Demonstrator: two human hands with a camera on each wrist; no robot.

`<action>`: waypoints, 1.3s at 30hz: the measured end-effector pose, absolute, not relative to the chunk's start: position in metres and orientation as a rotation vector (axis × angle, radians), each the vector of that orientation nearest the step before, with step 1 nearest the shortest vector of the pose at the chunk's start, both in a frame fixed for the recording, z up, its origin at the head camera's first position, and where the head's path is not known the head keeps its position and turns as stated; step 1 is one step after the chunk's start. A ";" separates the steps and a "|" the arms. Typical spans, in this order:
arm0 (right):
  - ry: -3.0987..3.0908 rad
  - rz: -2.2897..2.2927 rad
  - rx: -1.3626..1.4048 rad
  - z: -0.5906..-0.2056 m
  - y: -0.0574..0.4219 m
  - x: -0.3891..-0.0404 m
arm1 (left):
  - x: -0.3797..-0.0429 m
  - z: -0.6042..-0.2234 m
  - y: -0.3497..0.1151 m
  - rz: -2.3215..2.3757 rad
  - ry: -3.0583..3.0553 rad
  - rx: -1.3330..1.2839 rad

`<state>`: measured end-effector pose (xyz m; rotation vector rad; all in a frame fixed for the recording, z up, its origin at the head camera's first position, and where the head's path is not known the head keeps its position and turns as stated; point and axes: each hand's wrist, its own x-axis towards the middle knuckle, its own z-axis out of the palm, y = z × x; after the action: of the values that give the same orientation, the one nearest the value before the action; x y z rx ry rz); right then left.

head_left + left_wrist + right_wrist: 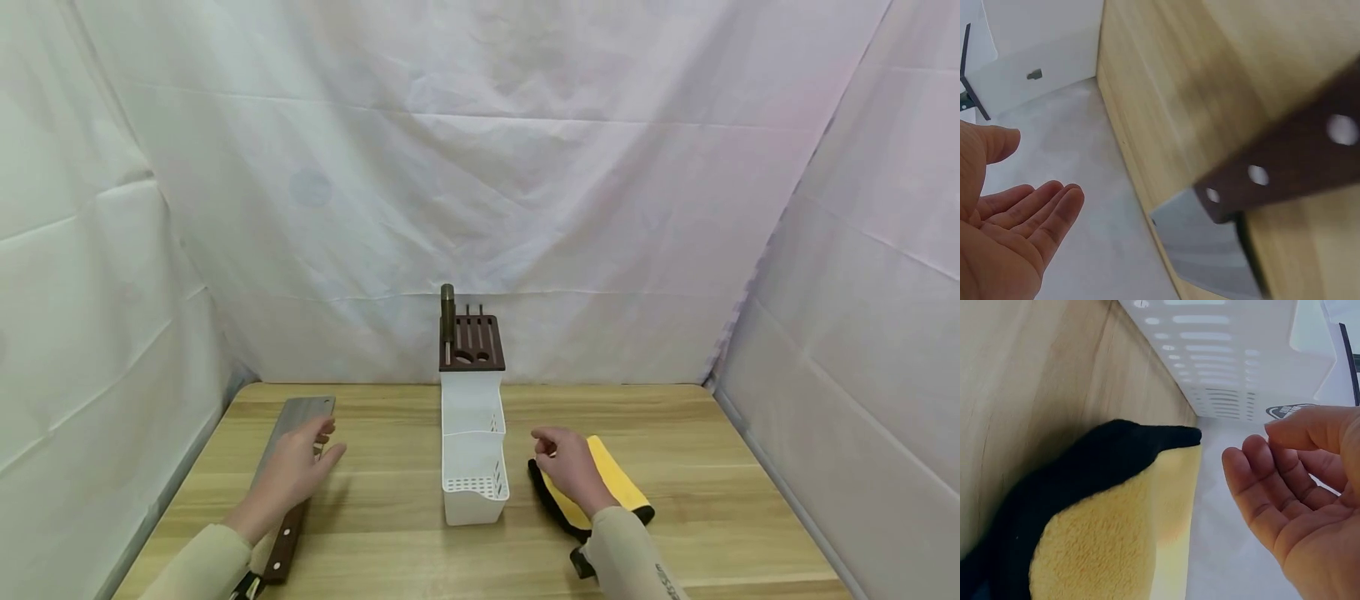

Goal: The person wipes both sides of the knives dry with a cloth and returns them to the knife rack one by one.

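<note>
My left hand [294, 467] hovers above a cleaver, its fingers loosely bent and holding nothing. The cleaver's broad steel blade [303, 410] points away from me, and its dark riveted handle [285, 542] lies toward the near edge. In the left wrist view the cleaver handle [1285, 156] passes beside the open palm. My right hand [570, 468] is over a yellow cloth with black edging [613, 475], fingers relaxed with nothing between them. The right wrist view shows the fuzzy yellow cloth [1100, 544] below and apart from the fingertips.
Between the hands stands a white knife holder [474, 507] with perforated compartments and a dark slotted top [491, 337]. A dark-handled tool [447, 312] stands in its left slot. The wooden table [390, 550] is bordered by white fabric walls [480, 167] at the back and sides.
</note>
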<state>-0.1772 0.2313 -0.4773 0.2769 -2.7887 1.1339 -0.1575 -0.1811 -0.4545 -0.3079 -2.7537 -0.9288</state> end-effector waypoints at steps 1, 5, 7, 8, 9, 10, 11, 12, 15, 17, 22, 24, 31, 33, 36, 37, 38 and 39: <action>-2.782 1.128 0.277 -0.478 0.232 -0.177 | -0.155 -0.456 -0.183 -0.919 -2.755 -0.295; -2.755 1.107 0.286 -0.480 0.236 -0.177 | -0.147 -0.463 -0.193 -0.885 -2.757 -0.256; -2.743 1.085 0.289 -0.482 0.238 -0.178 | -0.143 -0.465 -0.198 -0.886 -2.760 -0.241; -2.742 1.079 0.283 -0.482 0.238 -0.178 | -0.140 -0.466 -0.200 -0.883 -2.763 -0.232; -2.744 1.078 0.273 -0.482 0.239 -0.178 | -0.138 -0.467 -0.201 -0.882 -2.763 -0.222; -2.747 1.074 0.267 -0.482 0.240 -0.178 | -0.136 -0.468 -0.203 -0.881 -2.762 -0.215; -2.749 1.074 0.264 -0.483 0.241 -0.178 | -0.134 -0.469 -0.205 -0.881 -2.760 -0.211; -2.753 1.074 0.261 -0.483 0.242 -0.178 | -0.131 -0.470 -0.207 -0.881 -2.759 -0.206; -2.772 1.080 0.246 -0.482 0.243 -0.176 | -0.125 -0.473 -0.211 -0.876 -2.754 -0.192; -2.781 1.068 0.238 -0.482 0.245 -0.176 | -0.122 -0.475 -0.213 -0.877 -2.771 -0.166; -2.795 1.071 0.191 -0.482 0.248 -0.175 | -0.115 -0.479 -0.216 -0.799 -2.808 -0.108; -2.794 1.078 0.182 -0.482 0.250 -0.175 | -0.113 -0.481 -0.216 -0.754 -2.824 -0.098; -2.785 1.034 0.168 -0.479 0.257 -0.175 | -0.108 -0.481 -0.213 -0.712 -2.901 -0.032; -2.781 1.017 0.185 -0.478 0.259 -0.175 | -0.107 -0.481 -0.212 -0.724 -2.922 -0.024; -2.778 1.016 0.184 -0.477 0.263 -0.174 | -0.105 -0.482 -0.212 -0.723 -2.958 -0.006; -2.777 1.013 0.184 -0.477 0.264 -0.174 | -0.105 -0.483 -0.212 -0.720 -2.969 0.002; -2.776 1.013 0.183 -0.477 0.265 -0.174 | -0.104 -0.484 -0.212 -0.714 -2.978 0.008; -2.775 1.011 0.178 -0.478 0.266 -0.174 | -0.104 -0.484 -0.212 -0.706 -2.985 0.014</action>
<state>-0.1736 0.2659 -0.4775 0.1778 -2.7753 1.0113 -0.1040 -0.2116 -0.4844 0.0145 -2.9846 -0.7059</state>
